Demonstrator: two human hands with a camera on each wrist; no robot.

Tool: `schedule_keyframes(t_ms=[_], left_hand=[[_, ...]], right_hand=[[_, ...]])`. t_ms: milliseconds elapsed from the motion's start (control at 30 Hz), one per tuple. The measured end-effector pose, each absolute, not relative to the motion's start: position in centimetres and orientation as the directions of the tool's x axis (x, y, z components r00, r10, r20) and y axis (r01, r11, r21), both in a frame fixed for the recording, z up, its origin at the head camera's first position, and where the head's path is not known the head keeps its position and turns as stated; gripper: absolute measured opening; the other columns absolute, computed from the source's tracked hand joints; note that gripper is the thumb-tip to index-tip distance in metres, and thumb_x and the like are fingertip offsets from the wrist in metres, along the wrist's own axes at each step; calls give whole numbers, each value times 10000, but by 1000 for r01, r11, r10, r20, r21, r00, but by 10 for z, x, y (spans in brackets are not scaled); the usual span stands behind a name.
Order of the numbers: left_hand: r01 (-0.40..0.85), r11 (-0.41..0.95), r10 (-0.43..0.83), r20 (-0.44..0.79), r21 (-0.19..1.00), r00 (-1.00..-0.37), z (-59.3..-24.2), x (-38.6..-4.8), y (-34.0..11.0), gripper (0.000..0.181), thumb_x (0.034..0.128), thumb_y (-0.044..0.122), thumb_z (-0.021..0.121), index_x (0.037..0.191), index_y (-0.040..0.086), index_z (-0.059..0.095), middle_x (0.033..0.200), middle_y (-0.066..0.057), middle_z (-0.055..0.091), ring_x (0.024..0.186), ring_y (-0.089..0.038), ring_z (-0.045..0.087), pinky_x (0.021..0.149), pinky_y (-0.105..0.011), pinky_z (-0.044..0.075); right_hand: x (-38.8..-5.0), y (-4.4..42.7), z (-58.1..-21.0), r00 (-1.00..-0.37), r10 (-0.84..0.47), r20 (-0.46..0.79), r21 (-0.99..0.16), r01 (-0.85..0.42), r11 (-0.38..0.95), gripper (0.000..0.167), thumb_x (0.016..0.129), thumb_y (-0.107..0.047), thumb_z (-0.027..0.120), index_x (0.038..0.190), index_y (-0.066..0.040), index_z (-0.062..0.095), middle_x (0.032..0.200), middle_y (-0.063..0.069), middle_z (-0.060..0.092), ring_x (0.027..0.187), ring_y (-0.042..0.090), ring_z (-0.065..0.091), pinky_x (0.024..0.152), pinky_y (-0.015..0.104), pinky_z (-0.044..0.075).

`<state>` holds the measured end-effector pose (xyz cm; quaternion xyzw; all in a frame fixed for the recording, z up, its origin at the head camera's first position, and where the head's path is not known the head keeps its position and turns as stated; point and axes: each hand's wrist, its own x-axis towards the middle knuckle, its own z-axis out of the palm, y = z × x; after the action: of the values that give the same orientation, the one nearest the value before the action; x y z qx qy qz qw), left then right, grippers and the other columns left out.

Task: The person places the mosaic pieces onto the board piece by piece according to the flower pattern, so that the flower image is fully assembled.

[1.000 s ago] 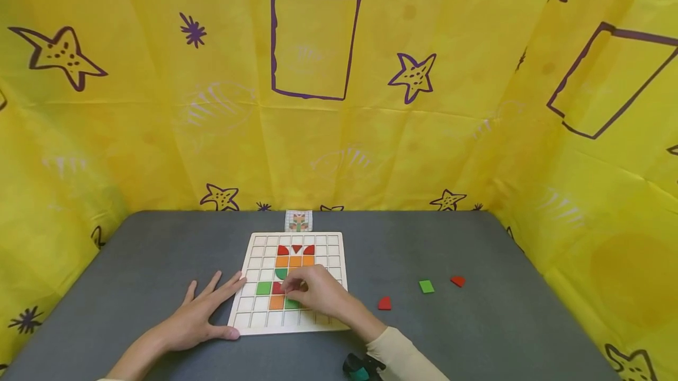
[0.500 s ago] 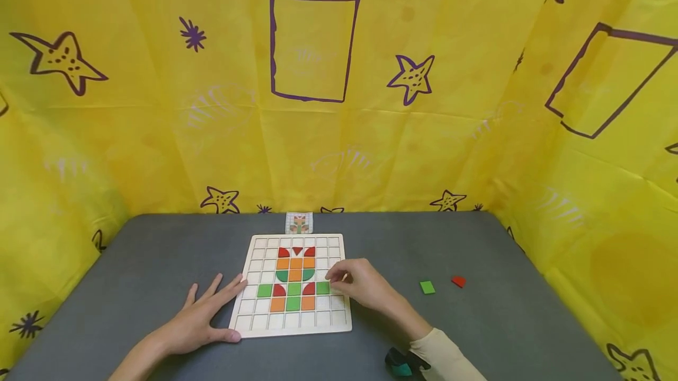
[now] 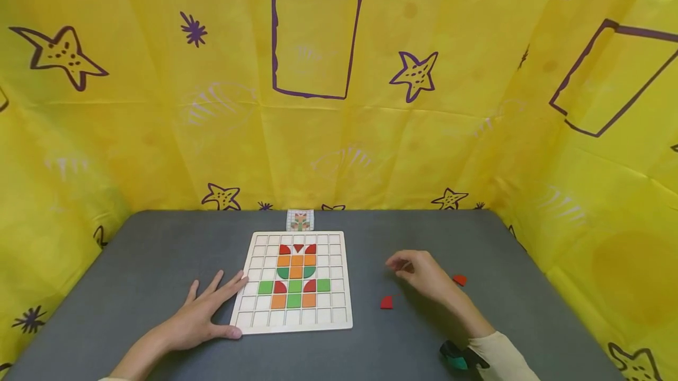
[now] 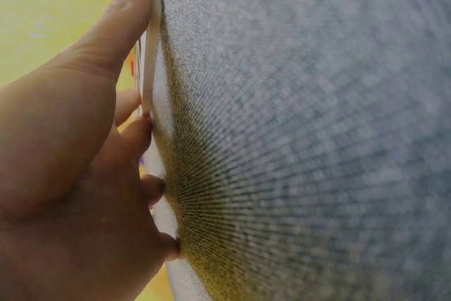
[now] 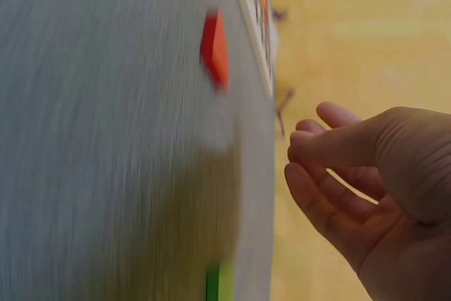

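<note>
My left hand (image 3: 196,319) rests with spread fingers at the left edge of a pale wooden grid board (image 3: 291,321); in the left wrist view the thumb (image 4: 127,15) touches the board's rim. Red, orange and green tiles form a symmetrical figure on the grid, with a green square tile (image 3: 323,285) at its right end. Above the table, right of the board, my right hand (image 3: 426,275) hovers with loosely bent fingers and nothing visible between them. A red rounded tile (image 3: 386,302) lies to its lower left. Below it, a green tile (image 5: 218,283) shows in the right wrist view.
A small pattern card (image 3: 300,220) lies behind the board. Another red tile (image 3: 459,280) sits beyond the right forearm. The dark grey table (image 3: 175,245) meets yellow printed curtains (image 3: 318,151) at its back and sides.
My right hand has moved from the middle of the board to its right edge, then off it to the right over the table. The left hand stays at the board's left edge.
</note>
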<state>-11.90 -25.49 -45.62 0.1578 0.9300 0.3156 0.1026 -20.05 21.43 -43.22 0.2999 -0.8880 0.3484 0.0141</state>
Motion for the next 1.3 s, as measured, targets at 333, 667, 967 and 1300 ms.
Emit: schedule_keyframes(t_ms=[333,667,967,1300], left_hand=[[227,758,356,-96,611,-930,-454,-118,-253,989,685,551,800,1502,159,403,1581,-164,286,1412,-575,44,999,-771,-113],[237,752,361,-84,615,-929,-454,-117,-253,984,692,559,789,1502,154,403,1581,-166,286,1410,-581,45,991,-779,-102],[244,752,363,-75,612,-929,-454,-116,-254,986,689,568,784,1499,149,407,1578,-167,292,1410,-579,51,992,-779,-94],[249,752,365,-71,610,-928,-455,-117,-254,991,686,572,782,1501,153,405,1578,-164,293,1412,-575,55,994,-776,-92]], right_hand=[[-207,298,-429,-847,-503,173,-535,-509,674,386,770,213,629,1042,-47,715,999,50,717,920,242,673,793,387,563],[-204,344,-434,-839,-543,35,-574,-462,676,341,779,147,674,1067,-32,715,1061,108,718,965,225,683,780,289,559],[-201,352,-435,-826,-563,22,-613,-456,645,285,800,37,749,1077,-22,711,1059,129,715,917,163,687,758,275,563],[-201,347,-434,-860,-506,63,-545,-455,705,293,753,-1,798,1032,-33,716,947,46,717,820,119,646,705,272,544]])
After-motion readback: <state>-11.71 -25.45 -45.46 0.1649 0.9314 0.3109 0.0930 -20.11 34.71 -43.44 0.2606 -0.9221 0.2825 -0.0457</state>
